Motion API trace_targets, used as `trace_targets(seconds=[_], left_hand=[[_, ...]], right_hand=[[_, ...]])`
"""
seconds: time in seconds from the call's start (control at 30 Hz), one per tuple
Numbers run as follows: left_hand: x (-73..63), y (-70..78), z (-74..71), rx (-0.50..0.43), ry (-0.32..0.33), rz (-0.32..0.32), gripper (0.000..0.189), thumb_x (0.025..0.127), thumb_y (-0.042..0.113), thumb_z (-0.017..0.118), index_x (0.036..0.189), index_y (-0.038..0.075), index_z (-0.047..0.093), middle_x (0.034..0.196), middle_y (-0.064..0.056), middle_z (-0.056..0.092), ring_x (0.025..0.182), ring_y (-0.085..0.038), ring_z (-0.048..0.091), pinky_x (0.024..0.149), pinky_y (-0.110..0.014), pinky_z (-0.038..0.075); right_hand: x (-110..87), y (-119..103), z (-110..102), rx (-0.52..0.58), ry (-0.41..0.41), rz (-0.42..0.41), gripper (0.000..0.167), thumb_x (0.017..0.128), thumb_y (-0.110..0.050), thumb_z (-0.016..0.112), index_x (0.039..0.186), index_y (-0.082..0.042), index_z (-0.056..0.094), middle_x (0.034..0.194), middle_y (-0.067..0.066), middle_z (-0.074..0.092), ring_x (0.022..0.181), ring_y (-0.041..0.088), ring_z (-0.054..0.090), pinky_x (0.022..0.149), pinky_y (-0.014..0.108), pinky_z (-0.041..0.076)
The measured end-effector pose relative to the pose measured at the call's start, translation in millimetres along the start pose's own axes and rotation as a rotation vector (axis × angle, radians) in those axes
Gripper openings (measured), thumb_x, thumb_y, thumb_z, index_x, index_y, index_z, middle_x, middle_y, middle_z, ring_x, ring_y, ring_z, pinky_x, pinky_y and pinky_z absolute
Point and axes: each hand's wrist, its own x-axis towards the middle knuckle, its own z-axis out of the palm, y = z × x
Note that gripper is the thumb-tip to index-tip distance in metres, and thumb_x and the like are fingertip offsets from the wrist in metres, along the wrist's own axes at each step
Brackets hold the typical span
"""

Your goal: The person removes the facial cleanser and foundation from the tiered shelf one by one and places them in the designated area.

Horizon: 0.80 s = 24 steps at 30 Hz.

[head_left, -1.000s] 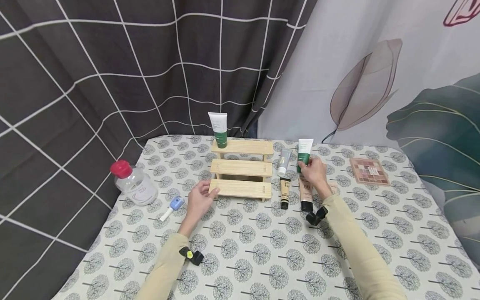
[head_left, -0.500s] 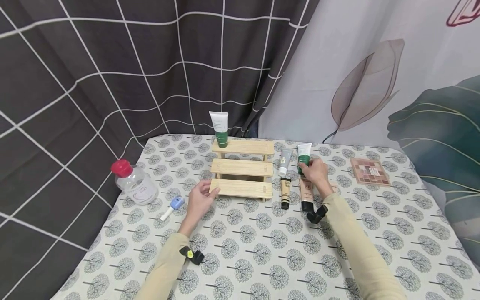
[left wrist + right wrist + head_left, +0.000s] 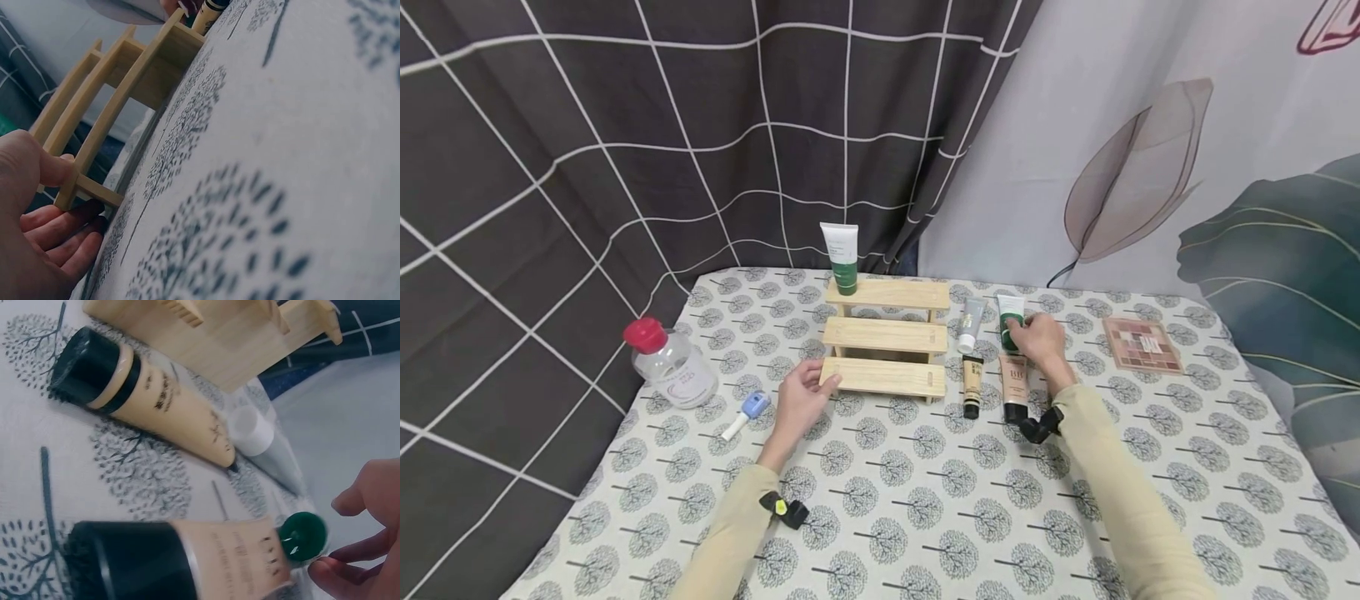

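Note:
My left hand (image 3: 802, 402) holds the left end of the lowest step of a three-step wooden display rack (image 3: 883, 377). In the left wrist view the thumb lies over the step's end and the fingers are below it by the leg. A white-and-green squeeze tube (image 3: 1012, 310) lies on the table at my right hand (image 3: 1041, 343). The right wrist view shows its green cap (image 3: 303, 536) with the thumb apart from it and the fingertips close beside it. Another white-and-green tube (image 3: 842, 258) stands upright on the rack's top step.
Right of the rack lie a grey tube (image 3: 971, 323), a small beige tube (image 3: 972, 386) and a larger BB tube (image 3: 1014, 385). Farther right is an eyeshadow palette (image 3: 1142, 345). A red-capped clear bottle (image 3: 673, 367) and a blue-and-white item (image 3: 747, 412) are at the left.
The white-and-green tube at my right hand has tipped from upright to lying down. That hand has shifted slightly right, its thumb now off the tube. My left hand stays on the rack.

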Motion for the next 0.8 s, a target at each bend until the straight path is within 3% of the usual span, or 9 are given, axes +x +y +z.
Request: trace_targets(seconds=[0.07, 0.1, 0.2, 0.3, 0.4, 0.63, 0.8], left_hand=[[0.0, -0.2, -0.4, 0.003, 0.003, 0.006, 0.045, 0.089, 0.019, 0.077, 0.129, 0.005, 0.062, 0.119, -0.017, 0.072, 0.104, -0.031, 0.071, 0.096, -0.042, 0.060], [-0.1, -0.3, -0.6, 0.005, 0.005, 0.010, 0.044, 0.089, 0.019, 0.077, 0.128, 0.004, 0.062, 0.119, -0.017, 0.072, 0.104, -0.031, 0.071, 0.096, -0.042, 0.060], [0.1, -0.6, -0.6, 0.012, 0.006, 0.020, 0.044, 0.089, 0.019, 0.077, 0.128, 0.004, 0.062, 0.119, -0.018, 0.073, 0.105, -0.032, 0.071, 0.097, -0.042, 0.060], [0.2, -0.8, -0.6, 0.007, 0.000, 0.020, 0.045, 0.089, 0.019, 0.077, 0.129, 0.004, 0.062, 0.119, -0.018, 0.072, 0.105, -0.031, 0.071, 0.097, -0.042, 0.059], [0.3, -0.6, -1.0, -0.001, -0.005, 0.021, 0.046, 0.089, 0.019, 0.077, 0.129, 0.003, 0.062, 0.120, -0.018, 0.072, 0.106, -0.031, 0.071, 0.097, -0.042, 0.059], [0.5, -0.3, -0.8, -0.002, -0.004, 0.021, 0.047, 0.089, 0.018, 0.077, 0.130, 0.002, 0.061, 0.120, -0.019, 0.072, 0.107, -0.032, 0.070, 0.098, -0.041, 0.059], [0.5, -0.4, -1.3, 0.000, -0.002, 0.036, 0.047, 0.089, 0.018, 0.077, 0.129, 0.001, 0.061, 0.120, -0.020, 0.072, 0.107, -0.033, 0.070, 0.098, -0.042, 0.059]], right_hand=[[0.4, -3, -3, 0.010, 0.010, -0.015, 0.042, 0.101, -0.031, 0.055, 0.093, 0.009, 0.063, 0.073, 0.015, 0.062, 0.059, 0.018, 0.049, 0.051, 0.026, 0.039], [-0.1, -6, -5, 0.018, 0.020, -0.030, 0.042, 0.101, -0.030, 0.055, 0.098, 0.011, 0.063, 0.078, 0.018, 0.064, 0.063, 0.021, 0.053, 0.055, 0.029, 0.046], [-1.9, -16, -12, 0.065, 0.019, -0.056, 0.046, 0.101, -0.028, 0.054, 0.118, 0.014, 0.060, 0.104, 0.030, 0.066, 0.085, 0.034, 0.063, 0.080, 0.044, 0.058], [-4.1, -31, -17, 0.125, 0.016, -0.069, 0.052, 0.102, -0.026, 0.053, 0.137, 0.012, 0.051, 0.130, 0.032, 0.060, 0.112, 0.042, 0.061, 0.104, 0.054, 0.051], [-5.9, -48, -22, 0.182, 0.016, -0.084, 0.051, 0.102, -0.026, 0.053, 0.140, 0.008, 0.050, 0.132, 0.029, 0.059, 0.118, 0.041, 0.059, 0.107, 0.053, 0.049], [-12.8, -92, -29, 0.253, 0.042, -0.225, 0.047, 0.099, -0.020, 0.058, 0.135, 0.010, 0.055, 0.124, 0.028, 0.064, 0.111, 0.038, 0.061, 0.103, 0.047, 0.052], [-17.6, -122, -25, 0.299, -0.010, -0.278, 0.048, 0.098, -0.018, 0.060, 0.137, 0.009, 0.052, 0.131, 0.027, 0.061, 0.119, 0.038, 0.059, 0.109, 0.045, 0.050]])
